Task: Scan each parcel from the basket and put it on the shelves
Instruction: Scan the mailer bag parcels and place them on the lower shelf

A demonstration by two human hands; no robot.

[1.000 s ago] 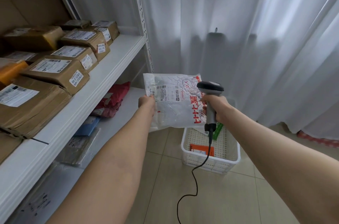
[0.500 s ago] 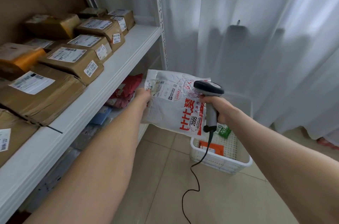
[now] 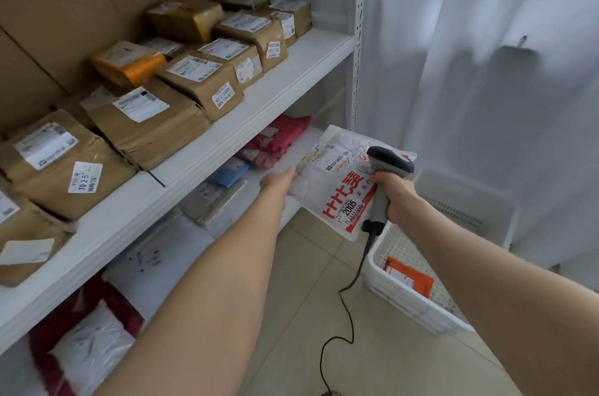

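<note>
Parcel (image 3: 337, 188) pinched at left edge by left hand (image 3: 278, 180); right hand (image 3: 393, 198) grips scanner (image 3: 384, 183) alongside.

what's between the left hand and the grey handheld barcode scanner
The white plastic parcel bag with red lettering spans that stretch in the head view: the left hand grips its left edge, the grey scanner in the right hand overlaps its right side.
</note>
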